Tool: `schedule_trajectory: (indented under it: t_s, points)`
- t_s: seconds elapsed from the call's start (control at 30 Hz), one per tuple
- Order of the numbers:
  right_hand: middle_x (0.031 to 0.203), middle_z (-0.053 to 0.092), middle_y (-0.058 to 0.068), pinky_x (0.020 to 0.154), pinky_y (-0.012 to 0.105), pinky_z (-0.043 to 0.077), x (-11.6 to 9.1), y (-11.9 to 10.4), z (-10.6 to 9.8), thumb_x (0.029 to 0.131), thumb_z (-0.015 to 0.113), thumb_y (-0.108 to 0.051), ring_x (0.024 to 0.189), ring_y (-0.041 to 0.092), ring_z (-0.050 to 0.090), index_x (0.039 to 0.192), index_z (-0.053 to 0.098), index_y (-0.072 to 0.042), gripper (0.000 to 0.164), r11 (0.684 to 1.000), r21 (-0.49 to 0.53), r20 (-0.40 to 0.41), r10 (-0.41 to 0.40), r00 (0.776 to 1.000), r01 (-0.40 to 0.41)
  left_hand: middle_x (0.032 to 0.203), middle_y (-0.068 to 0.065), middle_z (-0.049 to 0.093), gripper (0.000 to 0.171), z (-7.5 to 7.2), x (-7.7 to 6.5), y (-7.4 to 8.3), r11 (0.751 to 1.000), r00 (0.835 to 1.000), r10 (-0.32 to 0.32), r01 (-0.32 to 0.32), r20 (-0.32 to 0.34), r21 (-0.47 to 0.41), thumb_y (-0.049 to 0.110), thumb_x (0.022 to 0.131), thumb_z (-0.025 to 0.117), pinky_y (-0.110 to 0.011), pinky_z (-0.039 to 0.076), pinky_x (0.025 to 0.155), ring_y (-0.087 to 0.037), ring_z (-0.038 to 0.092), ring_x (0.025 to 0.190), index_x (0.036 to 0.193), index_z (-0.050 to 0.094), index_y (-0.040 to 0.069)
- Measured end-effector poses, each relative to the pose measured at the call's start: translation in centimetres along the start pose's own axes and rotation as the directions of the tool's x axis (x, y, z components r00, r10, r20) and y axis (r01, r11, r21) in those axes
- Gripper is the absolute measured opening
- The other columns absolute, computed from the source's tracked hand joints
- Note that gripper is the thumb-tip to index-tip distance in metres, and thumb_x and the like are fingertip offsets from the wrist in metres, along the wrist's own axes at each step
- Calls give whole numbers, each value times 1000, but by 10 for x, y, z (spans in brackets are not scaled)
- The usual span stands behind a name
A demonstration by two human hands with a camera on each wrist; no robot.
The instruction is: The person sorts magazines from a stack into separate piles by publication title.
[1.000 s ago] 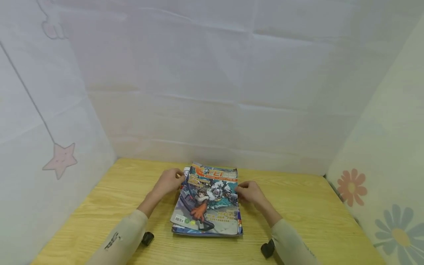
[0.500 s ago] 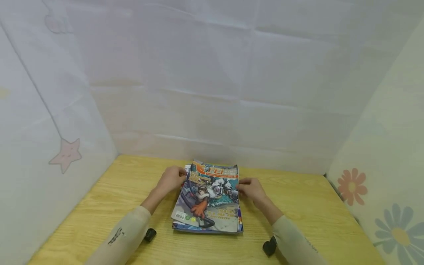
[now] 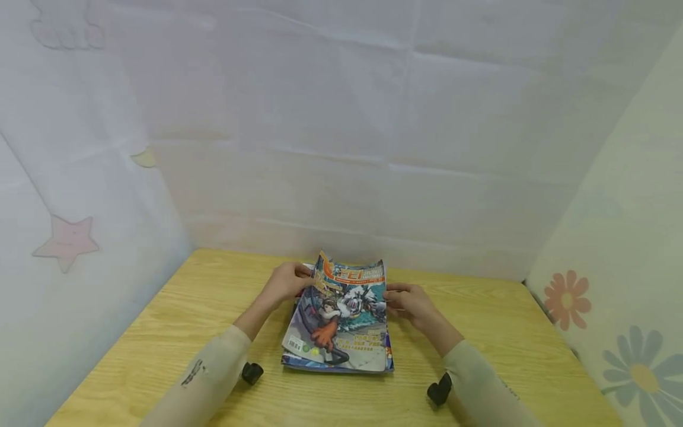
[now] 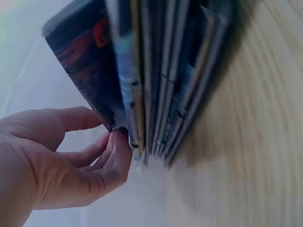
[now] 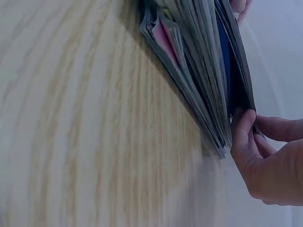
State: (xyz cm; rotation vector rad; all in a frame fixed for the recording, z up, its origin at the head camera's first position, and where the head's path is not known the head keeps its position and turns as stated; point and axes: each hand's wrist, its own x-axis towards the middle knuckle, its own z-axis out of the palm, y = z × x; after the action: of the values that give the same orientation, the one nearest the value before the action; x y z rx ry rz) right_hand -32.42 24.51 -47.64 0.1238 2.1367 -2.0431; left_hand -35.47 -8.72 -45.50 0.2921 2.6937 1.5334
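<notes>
One thin paper magazine with a colourful illustrated cover and an orange title band [image 3: 340, 314] tops a thick stack of worn magazines [image 4: 163, 80], close to the middle of the far edge of the yellow wood-grain table [image 3: 507, 338]. On my wrist feeds I see its far end held up off the stack. The left hand [image 3: 288, 281] pinches its left edge between thumb and fingers; the right hand [image 3: 413, 302] pinches its right edge likewise.
</notes>
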Motion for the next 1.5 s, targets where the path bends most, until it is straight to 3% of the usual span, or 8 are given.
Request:
schedule_trajectory:
  t_s: [0.13,0.4,0.53,0.87,1.07,1.33,1.4,1.5]
  points:
    - [131,60,25,92,44,54,-2,-2,-9,98,66,-4,103,31,68,139,56,6,43,1000,10,2,16,1000,-16,108,-17,68,31,6,2,11,990,998,-36,42,49,-132,4,94,69,-38,59,69,-26,68,86,122,64,-8]
    - [146,45,27,98,46,50,-6,-11,-36,100,64,-3,114,37,60,146,49,7,49,995,61,7,78,997,-78,105,-18,69,29,20,9,29,989,997,-17,26,69,-147,-1,92,69,-45,59,70,-27,70,81,120,67,-8]
    - [152,38,27,98,44,51,-10,-17,-51,100,63,-3,127,44,50,149,45,7,52,994,69,-12,88,996,-87,108,-18,70,31,28,14,37,978,994,-7,30,110,-208,-1,93,68,-52,58,77,-28,72,82,123,66,-7]
    - [161,22,25,94,36,52,-16,-27,-100,103,61,-10,140,46,33,155,34,5,60,991,58,-29,122,992,-120,109,-22,67,36,59,22,61,914,987,-33,93,158,-395,-3,93,66,-52,57,83,-34,71,89,127,61,-13]
    - [157,28,20,85,31,52,-24,-32,-130,107,56,-15,135,37,37,159,28,1,62,984,18,-29,177,984,-176,113,-22,62,38,90,20,76,869,980,-30,124,199,-479,-4,93,66,-54,54,87,-34,69,91,129,57,-13]
    - [163,19,25,91,37,51,-29,-30,-151,110,47,-18,146,44,24,162,17,-1,62,977,-26,-5,212,977,-212,110,-23,63,37,117,25,90,808,950,-120,262,288,-528,-9,92,67,-49,57,84,-36,71,91,127,56,-13]
    - [161,22,25,90,38,52,-28,-28,-156,110,48,-18,143,44,30,162,17,0,63,975,-49,-16,216,976,-216,109,-25,64,39,122,28,93,801,943,-135,285,304,-526,-10,92,67,-48,58,83,-37,71,93,128,55,-14]
    - [148,43,22,88,38,53,-26,-25,-163,109,49,-17,129,37,48,161,19,1,62,972,-44,-44,228,973,-230,108,-26,64,42,129,32,98,788,936,-142,304,322,-536,-12,91,66,-48,57,83,-40,69,96,131,52,-15]
